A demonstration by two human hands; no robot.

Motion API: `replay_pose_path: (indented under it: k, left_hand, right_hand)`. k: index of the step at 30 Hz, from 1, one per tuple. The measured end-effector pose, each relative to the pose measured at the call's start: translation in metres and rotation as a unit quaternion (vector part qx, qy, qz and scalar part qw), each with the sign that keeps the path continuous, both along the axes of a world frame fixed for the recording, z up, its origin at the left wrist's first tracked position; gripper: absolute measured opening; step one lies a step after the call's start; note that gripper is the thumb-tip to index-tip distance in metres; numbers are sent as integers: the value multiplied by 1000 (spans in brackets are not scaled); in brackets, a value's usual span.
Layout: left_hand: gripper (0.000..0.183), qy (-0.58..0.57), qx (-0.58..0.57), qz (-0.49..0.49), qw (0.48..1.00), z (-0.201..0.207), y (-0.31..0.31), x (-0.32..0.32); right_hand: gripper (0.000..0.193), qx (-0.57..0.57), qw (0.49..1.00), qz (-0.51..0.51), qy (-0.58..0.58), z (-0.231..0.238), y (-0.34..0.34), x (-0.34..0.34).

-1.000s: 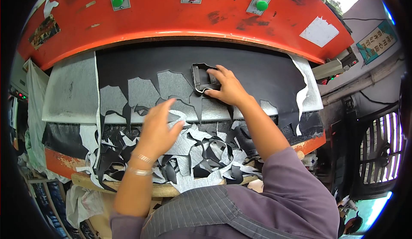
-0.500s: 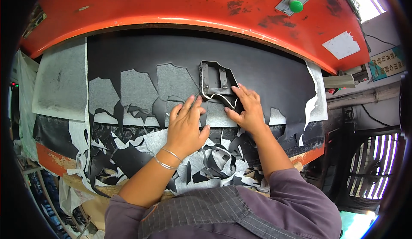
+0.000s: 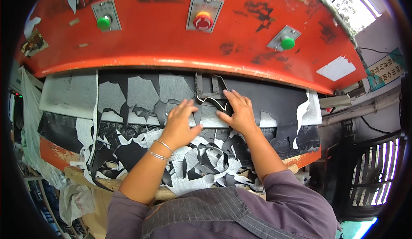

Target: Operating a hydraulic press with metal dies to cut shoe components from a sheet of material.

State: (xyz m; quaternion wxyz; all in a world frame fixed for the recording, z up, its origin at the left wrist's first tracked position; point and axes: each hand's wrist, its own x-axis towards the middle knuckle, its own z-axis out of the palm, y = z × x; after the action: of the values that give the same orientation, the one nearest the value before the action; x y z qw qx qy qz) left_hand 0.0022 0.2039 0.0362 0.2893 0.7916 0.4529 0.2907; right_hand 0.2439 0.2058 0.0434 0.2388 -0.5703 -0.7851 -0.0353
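Note:
A metal cutting die (image 3: pixel 216 84) with a curved lower edge lies on a black sheet of leather-like material (image 3: pixel 270 98). My right hand (image 3: pixel 240 112) grips the die's lower right corner, thumb at the bottom and fingers along its side. To the left of the die, my left hand (image 3: pixel 180 121) holds nothing; its fingers are stretched out and apart over the sheet's cut front edge. Several shaped cut-outs in the sheet show a pale grey layer (image 3: pixel 143 93) beneath. The die's far end sits close to the machine's orange front and is partly hidden.
The orange machine front (image 3: pixel 163 42) rises behind the sheet, bearing a green button (image 3: pixel 103 23), a red button (image 3: pixel 203 21) and another green button (image 3: pixel 287 43). Black and white scraps (image 3: pixel 189 166) pile up before me. A wooden bar (image 3: pixel 88 179) runs along the near edge.
The view has tilted upward, bringing more of the machine front and its buttons into sight. My right hand stays on the die; my left hand remains beside it.

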Motion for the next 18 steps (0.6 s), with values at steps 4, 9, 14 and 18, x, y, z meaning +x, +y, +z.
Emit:
replay_pose_path:
  k: [4,9,14,18]
  left_hand:
    - [17,-144,78,144,976,63,31,-46]
    - [18,-165,473,325,802,142,51,-128]
    - [21,-38,232,217,947,148,-12,-133]
    - [22,-33,-46,73,996,74,-137,-90]
  right_hand:
    - [64,221,950,-29,218,58,-2,28]
    - [56,502,850,-100,123,164,24,33]
    - [52,491,856,-129,93,145,-11,19]
    - [55,20,991,74,110,64,-143,-26]
